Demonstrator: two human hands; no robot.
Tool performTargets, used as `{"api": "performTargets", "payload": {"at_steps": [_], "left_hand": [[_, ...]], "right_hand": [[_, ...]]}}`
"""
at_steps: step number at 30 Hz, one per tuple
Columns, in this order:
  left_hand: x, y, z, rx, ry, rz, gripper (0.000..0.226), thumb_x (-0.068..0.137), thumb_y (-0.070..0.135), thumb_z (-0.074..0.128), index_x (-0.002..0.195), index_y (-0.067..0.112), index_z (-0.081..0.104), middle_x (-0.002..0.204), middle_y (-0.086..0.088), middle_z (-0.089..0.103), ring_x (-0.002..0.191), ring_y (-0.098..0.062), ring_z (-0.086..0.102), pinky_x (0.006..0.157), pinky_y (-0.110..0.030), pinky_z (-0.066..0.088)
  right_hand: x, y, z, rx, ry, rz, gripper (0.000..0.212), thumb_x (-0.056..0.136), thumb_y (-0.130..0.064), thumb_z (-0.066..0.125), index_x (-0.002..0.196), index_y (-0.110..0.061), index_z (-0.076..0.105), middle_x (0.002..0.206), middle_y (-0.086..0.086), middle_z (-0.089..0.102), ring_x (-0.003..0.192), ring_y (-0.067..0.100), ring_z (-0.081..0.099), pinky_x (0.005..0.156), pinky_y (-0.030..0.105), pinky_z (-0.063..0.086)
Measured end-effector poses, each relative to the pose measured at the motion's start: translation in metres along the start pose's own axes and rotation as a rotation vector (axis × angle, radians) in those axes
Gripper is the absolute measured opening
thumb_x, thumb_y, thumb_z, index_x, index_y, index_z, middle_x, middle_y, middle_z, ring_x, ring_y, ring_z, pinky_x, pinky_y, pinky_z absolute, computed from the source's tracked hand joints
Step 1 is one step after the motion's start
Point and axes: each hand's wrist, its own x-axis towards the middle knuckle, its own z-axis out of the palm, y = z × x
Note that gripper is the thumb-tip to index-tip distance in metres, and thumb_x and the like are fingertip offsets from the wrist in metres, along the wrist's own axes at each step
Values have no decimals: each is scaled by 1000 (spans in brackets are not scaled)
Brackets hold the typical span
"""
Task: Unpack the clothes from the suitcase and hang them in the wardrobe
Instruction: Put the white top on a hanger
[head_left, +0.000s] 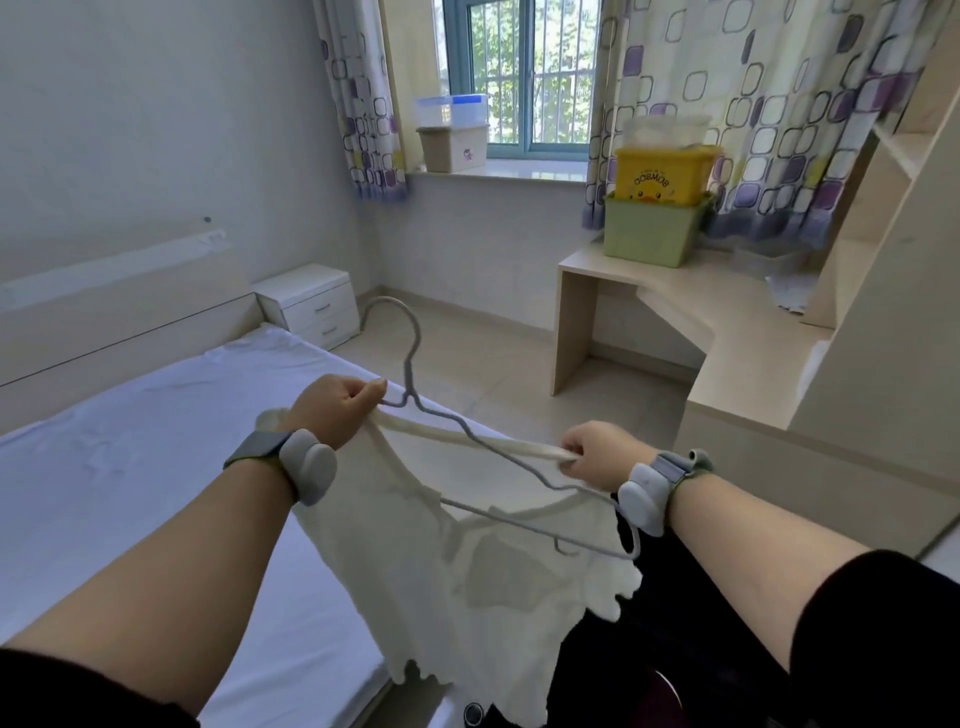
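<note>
A cream sleeveless top (467, 587) hangs between my hands above the edge of the bed. A grey wire hanger (413, 358) is partly inside its neck opening, with the hook pointing up and away. My left hand (337, 408) grips the hanger at the base of its hook together with the top's left strap. My right hand (602, 452) pinches the other strap against the hanger's right arm. A dark suitcase (649, 649) lies below the top at the lower right, mostly hidden. No wardrobe is in view.
A bed with a white sheet (130, 493) fills the left. A white nightstand (311, 304) stands beside it. A beige corner desk (727, 322) on the right carries a yellow box on a green bin (654, 234). Shelving (883, 260) rises at the far right.
</note>
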Motion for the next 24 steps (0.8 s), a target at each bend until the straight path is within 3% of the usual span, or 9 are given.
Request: {"api": "performTargets", "payload": {"at_steps": [3,6,10,12,15,18,21,24], "left_hand": [[2,-2,5,-30,44,-71,54,97,42,45,63,3,60,65,-14,52,64,-23,46,57,-27,33],[4,0,3,-37,76,-134,68,93,52,39,76,-7,67,71,-17,56,68,-25,49,59,-26,34],[1,0,-2,-15,47,-117,85,73,83,36,58,2,53,56,-11,44,56,-21,40,55,-27,30],[-2,0,-3,-9,33,-114,75,75,77,43,54,5,44,52,-8,37,52,-19,34,54,-27,29],[-5,-3,-4,4,56,-115,59,86,54,48,54,5,49,51,-6,41,52,-19,37,53,-27,31],[-9,-11,-5,38,127,-115,47,88,51,50,66,12,65,58,1,55,59,-17,48,55,-26,35],[-11,-14,-5,46,206,-124,42,91,50,50,81,14,70,70,2,61,70,-19,53,57,-27,35],[-12,-15,-8,42,231,-131,52,90,51,47,79,6,69,70,-5,62,68,-22,52,57,-23,36]], "right_hand": [[0,10,-11,24,-17,14,17,88,-19,61,101,-11,67,91,6,61,83,17,50,65,22,35],[2,15,-20,39,-15,20,8,85,-12,61,90,-18,65,86,3,59,80,17,51,55,20,36],[-1,25,-32,39,-15,87,20,85,-7,57,70,-20,54,73,-2,53,79,19,50,55,22,36],[-1,27,-35,64,-11,120,18,86,-7,55,73,-18,56,74,-2,53,81,20,49,57,23,37],[0,28,-40,92,54,152,12,87,-10,55,96,-12,61,90,2,55,85,19,51,64,24,41],[1,30,-41,173,85,214,13,85,-6,51,92,-13,59,93,6,61,82,25,65,68,31,56],[1,29,-40,185,57,209,9,84,-9,54,85,-13,62,92,11,69,71,23,66,72,34,57],[-1,24,-39,162,34,189,12,83,-11,57,90,-9,67,92,12,70,71,21,64,74,35,56]]}}
